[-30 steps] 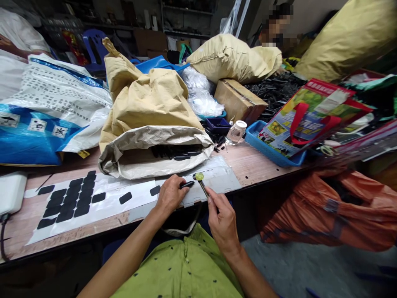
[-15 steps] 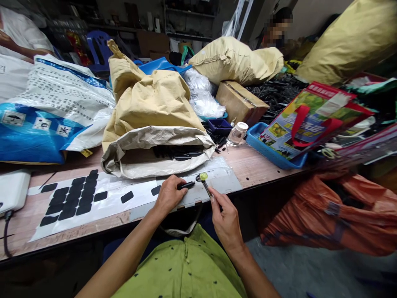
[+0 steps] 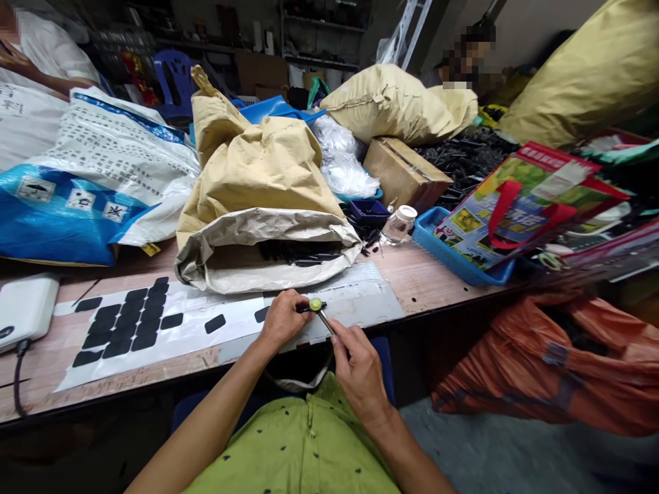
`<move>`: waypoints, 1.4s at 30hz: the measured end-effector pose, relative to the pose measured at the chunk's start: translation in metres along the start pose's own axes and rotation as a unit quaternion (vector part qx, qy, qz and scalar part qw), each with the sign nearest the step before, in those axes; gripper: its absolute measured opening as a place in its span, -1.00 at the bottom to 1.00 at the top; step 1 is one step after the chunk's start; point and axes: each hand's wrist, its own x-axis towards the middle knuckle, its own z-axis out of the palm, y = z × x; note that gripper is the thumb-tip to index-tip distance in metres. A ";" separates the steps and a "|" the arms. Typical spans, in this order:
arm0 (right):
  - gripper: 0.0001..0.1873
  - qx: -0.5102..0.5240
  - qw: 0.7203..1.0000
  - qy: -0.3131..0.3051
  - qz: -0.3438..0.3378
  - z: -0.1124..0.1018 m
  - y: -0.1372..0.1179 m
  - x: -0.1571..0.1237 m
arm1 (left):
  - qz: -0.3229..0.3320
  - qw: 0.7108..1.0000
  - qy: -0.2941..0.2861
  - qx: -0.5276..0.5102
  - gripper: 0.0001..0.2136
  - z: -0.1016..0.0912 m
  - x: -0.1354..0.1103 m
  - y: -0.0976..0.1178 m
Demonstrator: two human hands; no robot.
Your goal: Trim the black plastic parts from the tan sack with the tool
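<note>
My left hand [image 3: 282, 320] rests at the grey board [image 3: 355, 293] near the table's front edge, its thumb and fingers pinching a slim black pen-like piece [image 3: 303, 309]. In my right hand [image 3: 357, 363] is the metal handle of a small hammer [image 3: 316, 304]. Its head has a round yellow-green face, which lies over the black piece close to my left fingertips. Whether the two touch, I cannot tell. Just behind my hands opens a beige woven sack [image 3: 262, 165], with several similar black pieces showing in its mouth.
Black rounded patches [image 3: 128, 315] lie on a white sheet at left, beside a white power bank [image 3: 28, 309] with a cable. Rightward stand a clear jar [image 3: 398, 225], a blue basket [image 3: 463, 264] and a colourful bag [image 3: 519, 199]. An orange sack [image 3: 546, 370] sits below. Two people are beyond.
My right hand has moved left, bringing the hammer head from beside the black piece to over it. The hammer has turned so its yellow-green face shows more. The view has shifted slightly.
</note>
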 end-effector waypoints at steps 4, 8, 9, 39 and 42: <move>-0.60 -0.004 1.000 0.008 0.014 -0.002 0.003 0.001 | 0.005 1.000 -0.003 -0.005 -0.84 -0.002 0.000 0.001; -0.58 -0.001 1.000 0.022 0.013 -0.005 0.005 0.003 | 0.002 1.000 -0.005 -0.003 -0.84 -0.002 0.000 0.001; -0.59 -0.005 1.000 0.017 0.015 -0.006 0.006 0.003 | 0.001 1.000 -0.005 -0.004 -0.84 -0.002 0.000 0.001; -0.62 -0.353 0.914 0.155 0.125 -0.013 0.092 0.094 | 0.042 0.998 -0.052 -0.001 -0.62 -0.007 0.009 -0.011; -0.61 -0.356 0.915 0.139 0.132 -0.015 0.089 0.096 | 0.041 0.998 -0.046 0.019 -0.63 -0.003 0.011 -0.013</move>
